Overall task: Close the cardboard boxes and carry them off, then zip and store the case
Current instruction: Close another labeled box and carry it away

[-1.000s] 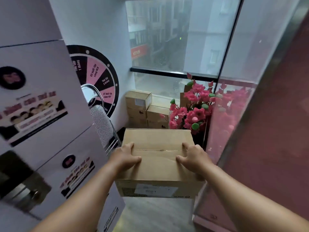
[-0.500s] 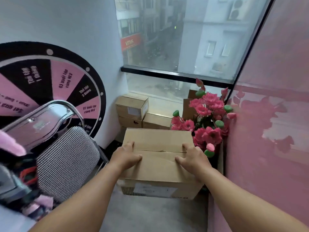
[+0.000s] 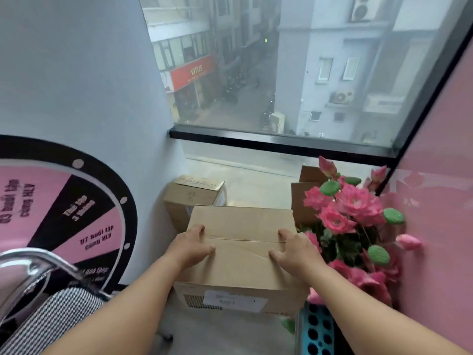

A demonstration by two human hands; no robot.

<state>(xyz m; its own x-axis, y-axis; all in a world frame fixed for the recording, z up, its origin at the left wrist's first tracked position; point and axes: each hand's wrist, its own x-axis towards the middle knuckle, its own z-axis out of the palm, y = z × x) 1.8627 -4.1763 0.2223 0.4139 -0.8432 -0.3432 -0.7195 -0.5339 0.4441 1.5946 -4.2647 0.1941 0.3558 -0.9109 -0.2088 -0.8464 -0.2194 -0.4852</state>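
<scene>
Now the closed cardboard box [image 3: 243,249] sits low at centre frame, carried with both hands curled over its top edges: left hand [image 3: 190,248] and right hand [image 3: 294,252] clamp the flaps shut, likely to keep the seam together. Stacked boxes [image 3: 194,198] wait just beyond; pink flowers [image 3: 353,216] crowd the right, a chair [image 3: 38,298] lower left, leaving a narrow lane.

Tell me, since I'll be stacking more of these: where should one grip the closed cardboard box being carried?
Probably by its two short ends, coming in from left and right. The cardboard box is wide and closed, its top seam running side to side. The left hand and right hand sit at opposite ends, thumbs on the flaps, fingers over the edges. That likely keeps the flaps shut.
</scene>
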